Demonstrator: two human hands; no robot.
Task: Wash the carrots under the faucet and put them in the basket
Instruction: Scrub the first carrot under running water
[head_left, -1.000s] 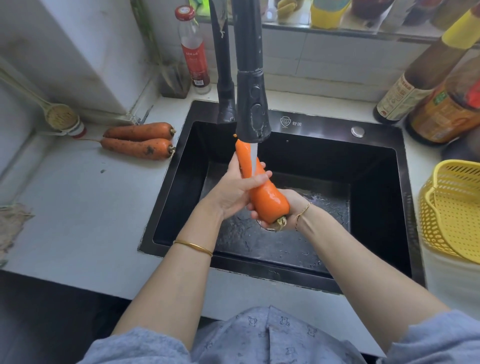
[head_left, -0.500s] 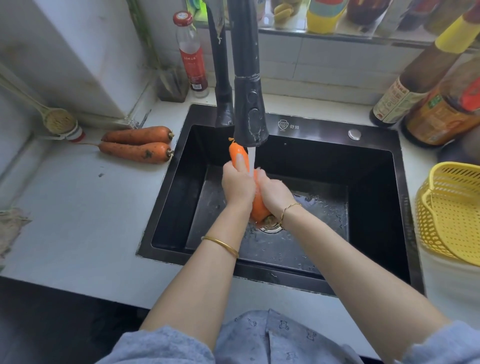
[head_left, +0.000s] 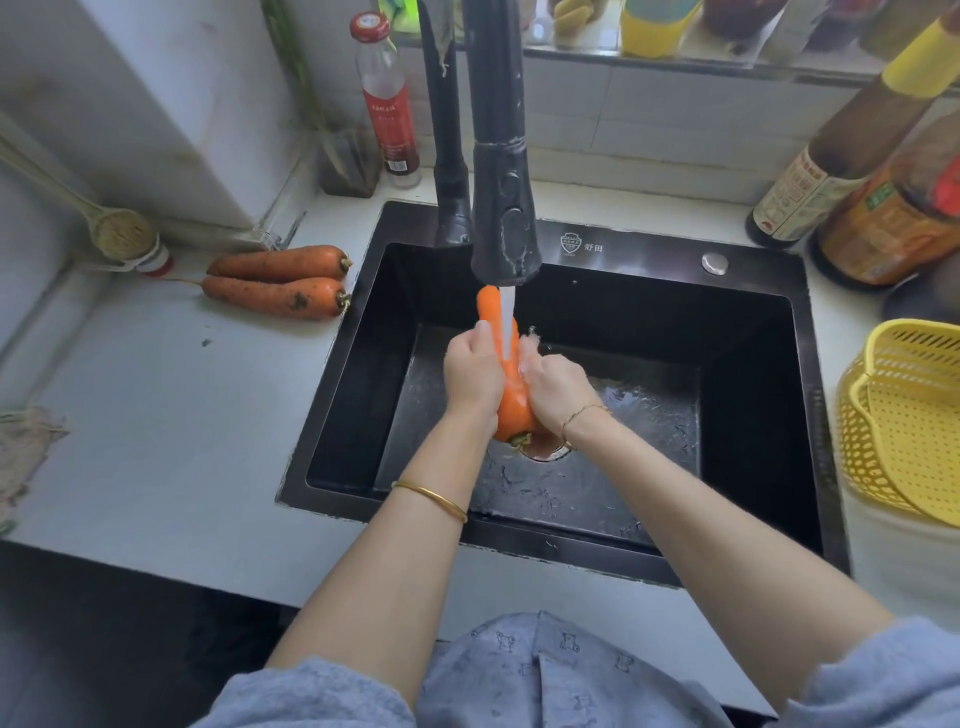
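An orange carrot (head_left: 511, 400) stands nearly upright over the black sink (head_left: 748, 415), its tip just under the black faucet head (head_left: 505, 228). Water runs down its front. My left hand (head_left: 471, 370) grips its left side and my right hand (head_left: 555, 388) grips its right side. Two dirty carrots (head_left: 275, 283) lie on the white counter left of the sink. A yellow perforated basket (head_left: 906, 415) stands at the right edge, with nothing visible inside it.
A red-labelled bottle (head_left: 387, 98) stands behind the sink at the left. Large sauce bottles (head_left: 883, 208) crowd the back right corner. A brush (head_left: 122, 231) leans by the left wall. A rag (head_left: 23, 447) lies at the counter's left edge.
Both hands have closed round the carrot and moved it further back and upright under the stream. My left hand has slid along it while rubbing.
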